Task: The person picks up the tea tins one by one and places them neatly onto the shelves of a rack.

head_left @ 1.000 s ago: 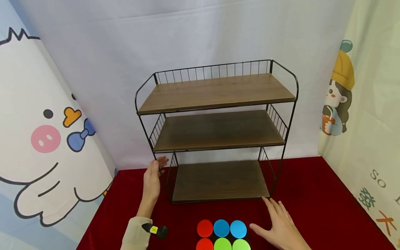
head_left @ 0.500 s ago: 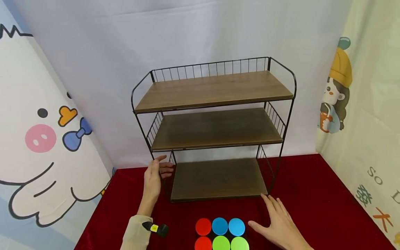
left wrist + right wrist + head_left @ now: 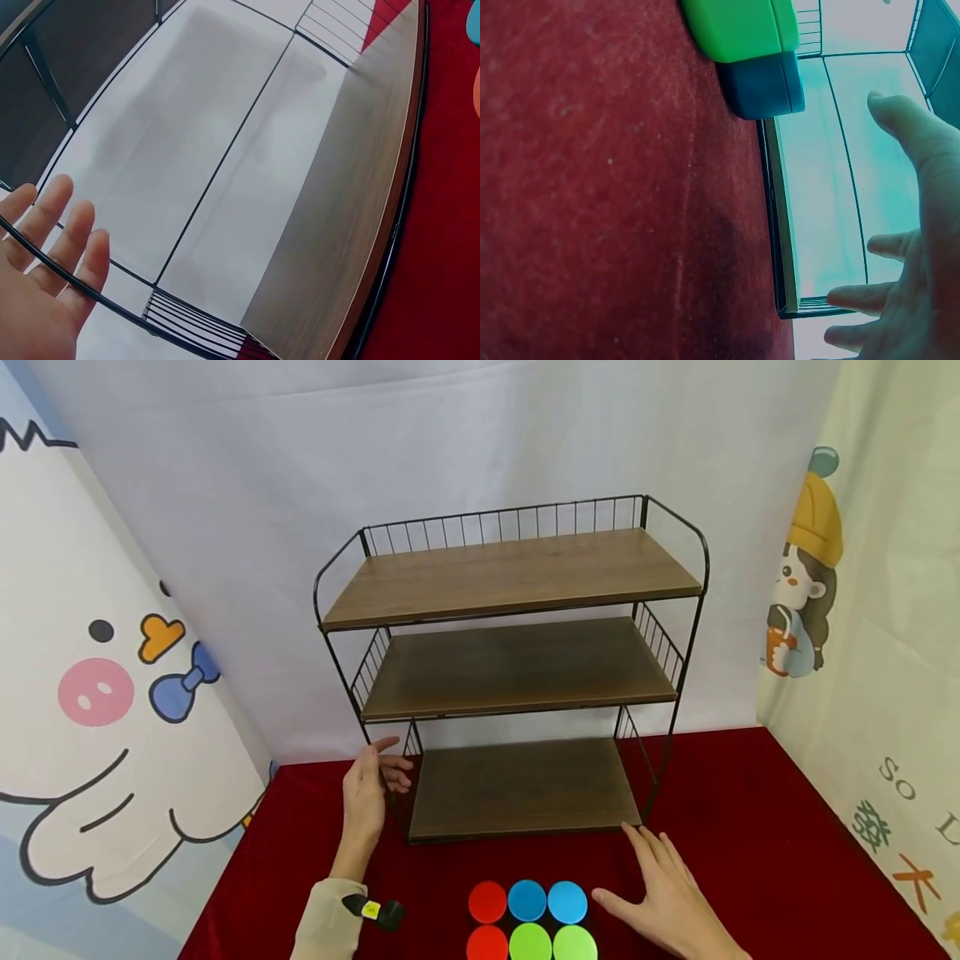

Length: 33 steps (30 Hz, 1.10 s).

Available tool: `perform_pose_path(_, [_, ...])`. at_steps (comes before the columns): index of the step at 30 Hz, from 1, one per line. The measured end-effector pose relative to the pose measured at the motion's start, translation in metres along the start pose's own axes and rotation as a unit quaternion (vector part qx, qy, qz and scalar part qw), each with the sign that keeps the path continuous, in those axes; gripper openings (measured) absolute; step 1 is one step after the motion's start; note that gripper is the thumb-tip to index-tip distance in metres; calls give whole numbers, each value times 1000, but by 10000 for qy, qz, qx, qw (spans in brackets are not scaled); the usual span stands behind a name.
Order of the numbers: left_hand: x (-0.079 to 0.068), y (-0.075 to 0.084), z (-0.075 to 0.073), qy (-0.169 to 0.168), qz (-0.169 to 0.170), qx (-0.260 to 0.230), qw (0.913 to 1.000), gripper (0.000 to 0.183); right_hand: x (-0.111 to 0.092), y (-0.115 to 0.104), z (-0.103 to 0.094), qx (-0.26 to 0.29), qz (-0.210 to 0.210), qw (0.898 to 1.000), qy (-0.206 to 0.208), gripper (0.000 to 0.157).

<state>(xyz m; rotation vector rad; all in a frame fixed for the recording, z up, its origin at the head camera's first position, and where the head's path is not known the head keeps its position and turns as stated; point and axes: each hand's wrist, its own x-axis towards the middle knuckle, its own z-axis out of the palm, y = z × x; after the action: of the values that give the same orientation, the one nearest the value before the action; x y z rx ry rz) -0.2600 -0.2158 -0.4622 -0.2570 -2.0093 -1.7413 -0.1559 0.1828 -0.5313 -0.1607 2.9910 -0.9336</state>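
A three-tier rack (image 3: 517,668) with brown wooden boards and a black wire frame stands upright. My left hand (image 3: 365,793) is at its left front post, with loosely spread fingers reaching past it. In the left wrist view a black bar of the frame crosses in front of my left hand (image 3: 56,277); I cannot tell whether they touch. My right hand (image 3: 667,893), fingers spread, is near the rack's front right bottom corner and grips nothing. Two rows of round lids stand in front: red (image 3: 487,902), blue (image 3: 527,901), light blue (image 3: 567,903) and green (image 3: 530,942).
A dark red cloth (image 3: 735,827) covers the table. White fabric (image 3: 480,435) hangs behind the rack. Printed cartoon curtains hang at the left (image 3: 112,693) and right (image 3: 862,610). In the right wrist view a green container (image 3: 739,26) and a dark blue one (image 3: 761,86) stand side by side.
The head view has shifted slightly. My left fingers reach a little farther past the post than a second ago. My right hand keeps nearly the same place by the rack's corner.
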Motion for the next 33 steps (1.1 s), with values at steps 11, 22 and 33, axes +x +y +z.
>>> perform_pose_path(11, [-3,-2,-2,587,-80,-551,9967,49,-1,-3,1,186,135,9992,-313,109])
perform_pose_path(22, [-12,-4,4,650,-739,-392,9944,65,-2,-3,8,734,-194,9958,-508,102])
perform_pose_path(33, [-17,-6,3,358,-1239,-191,9915,70,-4,-4,11,1447,-472,9847,-849,90])
